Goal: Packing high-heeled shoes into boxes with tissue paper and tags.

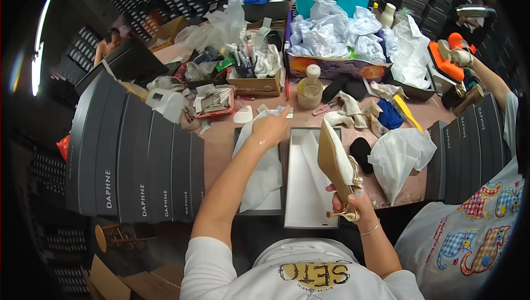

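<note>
My right hand (358, 203) grips a high-heeled shoe (335, 156) by its heel end, toe pointing up. The shoe has a tan sole, a gold heel, and a strap with pearl-like beads. My left hand (269, 129) stretches over the far end of an open shoe box (284, 200) with white tissue paper (262, 176) in it. Its extended fingers reach a small pale label (289, 113) on the table; whether they touch it is unclear. Beside this box, under the shoe, lies a white-lined box part (301, 189) with a sheet of white paper.
Stacked grey shoe boxes (132, 162) rise at the left, more boxes (469, 151) at the right. A purple box (337, 68) of crumpled paper, a bottle (310, 87), cloths (353, 109) and a yellow brush (407, 113) stand behind. At the right, a co-worker's hand holds another shoe (455, 54).
</note>
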Demonstrator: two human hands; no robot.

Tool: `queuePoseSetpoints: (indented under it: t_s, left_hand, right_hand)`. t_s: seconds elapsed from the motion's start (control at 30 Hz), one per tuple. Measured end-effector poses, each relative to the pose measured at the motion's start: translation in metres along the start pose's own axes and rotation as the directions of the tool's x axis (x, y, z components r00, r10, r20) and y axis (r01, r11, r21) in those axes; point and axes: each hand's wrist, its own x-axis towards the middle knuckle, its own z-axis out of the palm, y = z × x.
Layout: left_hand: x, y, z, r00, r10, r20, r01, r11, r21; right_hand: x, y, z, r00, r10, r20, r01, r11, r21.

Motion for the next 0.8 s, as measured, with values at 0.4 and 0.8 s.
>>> queuePoseSetpoints:
  t_s: [0.4,0.8]
  left_hand:
    - [-0.049,-0.109,-0.112,0.700,0.052,-0.713,-0.117,0.992,-0.042]
    - [-0.125,0.011,-0.014,0.674,-0.144,-0.725,-0.415,0.738,-0.533]
  right_hand:
    - [0.014,0.019,-0.018,0.985,-0.015,0.173,-0.116,0.686,0.718]
    - [-0.025,-0.021,0.067,0.932,0.262,0.251,-0.180,0.935,-0.307]
